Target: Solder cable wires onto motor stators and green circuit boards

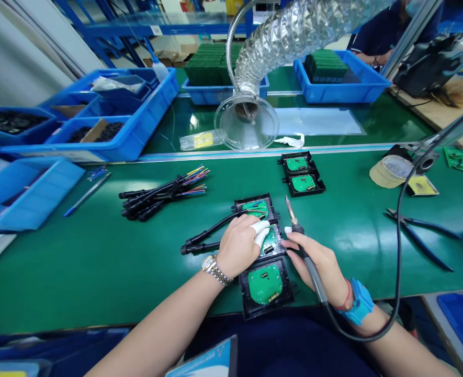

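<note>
Lining up from the near edge of the green table (98, 283), three black plastic trays (270, 258) each hold one green circuit board (265, 284). The left hand (241, 241) arches palm-down over the middle one, its grip impossible to tell. The right hand's (325, 262) grip wraps one grey-handled soldering iron (314, 275), tip away; two more trays (302, 173) lie beyond.

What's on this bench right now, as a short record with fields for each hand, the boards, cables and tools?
Left hand: fingertips at the middle green board, two covered in white
Right hand: holding a soldering iron, tip pointing away from the person
Boards: three in black casings by the hands; two more in an open casing beyond
Cables: black bundle left of the hands, coloured wire ends facing right
Tools: pliers at right, handles spread
</note>
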A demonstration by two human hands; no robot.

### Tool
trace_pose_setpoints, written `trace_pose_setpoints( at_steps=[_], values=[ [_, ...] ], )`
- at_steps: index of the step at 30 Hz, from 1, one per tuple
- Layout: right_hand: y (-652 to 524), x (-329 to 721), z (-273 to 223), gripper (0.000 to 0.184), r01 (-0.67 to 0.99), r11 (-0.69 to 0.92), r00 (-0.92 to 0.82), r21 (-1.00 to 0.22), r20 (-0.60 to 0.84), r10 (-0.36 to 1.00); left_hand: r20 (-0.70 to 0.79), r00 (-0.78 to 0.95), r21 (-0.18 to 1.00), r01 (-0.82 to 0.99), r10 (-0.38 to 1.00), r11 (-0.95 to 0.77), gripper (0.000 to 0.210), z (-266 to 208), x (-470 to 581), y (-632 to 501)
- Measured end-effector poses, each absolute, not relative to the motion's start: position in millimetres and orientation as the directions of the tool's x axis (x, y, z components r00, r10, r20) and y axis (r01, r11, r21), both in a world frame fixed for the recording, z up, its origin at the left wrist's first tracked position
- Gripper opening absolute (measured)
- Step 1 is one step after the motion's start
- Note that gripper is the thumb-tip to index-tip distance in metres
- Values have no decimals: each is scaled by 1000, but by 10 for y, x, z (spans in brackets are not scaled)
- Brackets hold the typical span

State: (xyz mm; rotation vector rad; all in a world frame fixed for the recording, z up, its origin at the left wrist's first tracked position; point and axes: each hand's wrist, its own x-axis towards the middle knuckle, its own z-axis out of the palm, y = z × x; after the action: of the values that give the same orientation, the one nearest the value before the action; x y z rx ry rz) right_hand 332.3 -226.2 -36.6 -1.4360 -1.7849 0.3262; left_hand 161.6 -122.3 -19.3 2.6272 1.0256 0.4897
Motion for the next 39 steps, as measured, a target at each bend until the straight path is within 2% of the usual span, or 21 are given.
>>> trace_pose_setpoints(
  at_steps=[5,12,17,23,28,39],
  values=[
    [-2256,3321,-384,39,683,329,-31,-652,425,905,262,663,392,591,701,-705,33,-211,1623,-1214],
    [-2264,3325,-394,41,686,329,-31,-649,426,904,226,721,349,568,655,-745,30,-187,1637,-1257],
    [-2264,3317,-395,41,692,320,-26,-647,421,906,200,719,327,591,665,-738,19,-188,1644,-1264],
    [-2268,3308,-400,42,678,309,-6,-667,416,909,274,666,435,558,694,-707,11,-230,1620,-1219],
    [-2267,3301,-398,42,674,306,0,-672,415,910,206,671,499,554,712,-666,10,-212,1612,-1194],
    [-2262,3292,-400,40,673,313,-2,-670,422,906,52,735,252,645,676,-721,16,-109,1616,-1192]
  ],
)
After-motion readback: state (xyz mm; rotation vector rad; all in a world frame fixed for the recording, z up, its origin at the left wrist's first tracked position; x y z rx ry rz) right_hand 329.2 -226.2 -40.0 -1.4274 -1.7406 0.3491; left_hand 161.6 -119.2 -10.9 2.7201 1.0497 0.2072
